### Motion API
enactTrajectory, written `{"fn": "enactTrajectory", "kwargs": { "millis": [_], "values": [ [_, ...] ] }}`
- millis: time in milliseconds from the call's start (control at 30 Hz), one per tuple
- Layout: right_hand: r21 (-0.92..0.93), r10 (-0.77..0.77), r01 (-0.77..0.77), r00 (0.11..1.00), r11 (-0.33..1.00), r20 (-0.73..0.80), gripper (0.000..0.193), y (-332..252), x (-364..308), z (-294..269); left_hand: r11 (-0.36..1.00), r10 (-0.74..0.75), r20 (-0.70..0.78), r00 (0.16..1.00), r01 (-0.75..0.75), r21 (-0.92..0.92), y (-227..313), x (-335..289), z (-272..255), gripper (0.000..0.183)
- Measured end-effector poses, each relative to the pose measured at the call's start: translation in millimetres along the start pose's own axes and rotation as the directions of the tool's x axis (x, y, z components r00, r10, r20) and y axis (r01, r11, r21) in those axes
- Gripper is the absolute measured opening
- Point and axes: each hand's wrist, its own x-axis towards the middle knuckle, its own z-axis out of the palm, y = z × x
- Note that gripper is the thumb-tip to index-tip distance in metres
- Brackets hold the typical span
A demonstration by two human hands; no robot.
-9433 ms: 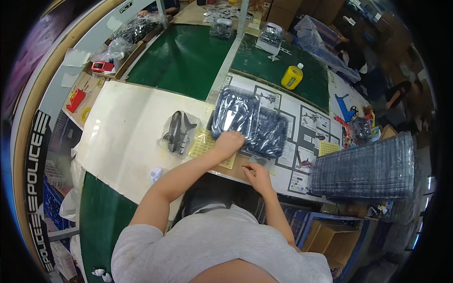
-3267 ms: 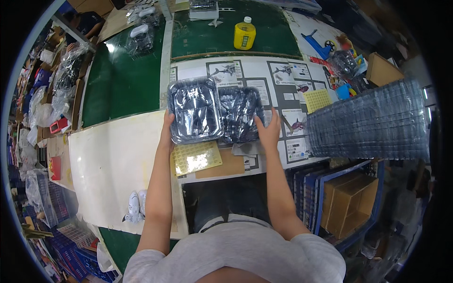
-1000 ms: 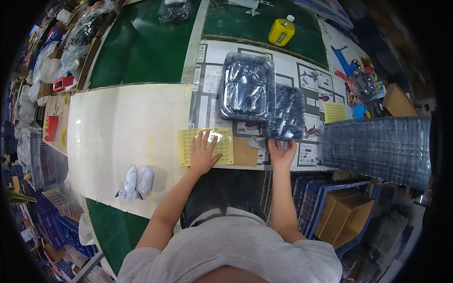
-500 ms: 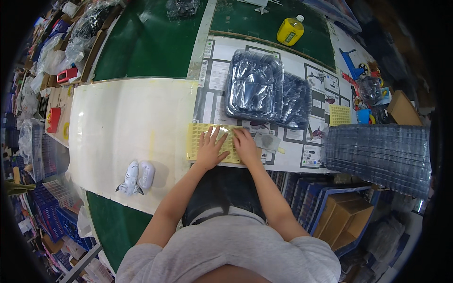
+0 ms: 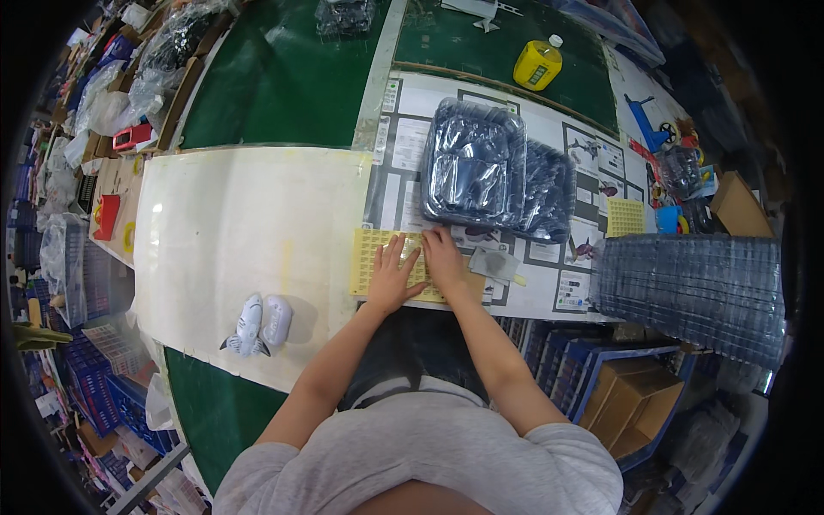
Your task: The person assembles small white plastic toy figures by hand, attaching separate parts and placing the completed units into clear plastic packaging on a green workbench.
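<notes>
Close by the worktop's (image 5: 249,223) front edge: left hand (image 5: 392,275) and right hand (image 5: 445,264) on a yellow sheet (image 5: 366,266)

The left hand lies open, palm down, fingers spread over the sheet's middle. The right hand rests over its right end with fingers bent; whether they pinch anything cannot be told. The sheet lies just inside the front edge, a brown board (image 5: 475,285) showing past the right hand and a grey-white scrap (image 5: 495,263) beside that. Two tray stacks (image 5: 475,159), partly overlapping, bound the far side just beyond the fingers. A long row of nested trays (image 5: 687,283) bounds the right, well apart from the hands. Leftward, the cream surface runs broad, a fish-shaped toy (image 5: 248,324) and a pale oval piece (image 5: 277,319) lying near its front edge.
</notes>
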Motion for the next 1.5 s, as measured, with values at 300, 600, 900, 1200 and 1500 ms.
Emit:
{"fn": "enactTrajectory", "kwargs": {
  "millis": [300,600,900,1200,1500],
  "values": [
    [-0.003,-0.045,0.045,0.999,0.999,-0.016,0.019,2.9,-2.5,0.2,1.0,0.001,0.008,1.0,-0.001,0.015,1.1,-0.3,-1.6,0.074],
    [0.02,-0.058,0.061,0.987,0.998,-0.152,0.017,3.0,-7.5,7.3,1.0,-0.011,0.024,1.0,0.01,0.029,2.8,0.1,-5.0,0.073],
    [0.352,0.222,-0.159,0.964,0.922,-0.148,0.01,4.2,6.1,6.3,1.0,-0.012,0.008,1.0,0.012,-0.006,1.2,-0.7,-3.5,0.07],
    [0.746,0.366,-0.437,0.889,0.503,0.274,0.013,-10.5,-37.2,-65.6,0.814,-0.491,-0.528,0.693,0.581,0.006,-61.4,-88.5,-128.5,0.047],
    [0.763,0.172,-0.538,0.841,0.358,0.513,0.011,-57.1,-58.1,-73.7,0.664,-0.708,0.015,0.706,0.658,0.356,-158.7,-195.3,-183.5,0.059]
  ]
}}
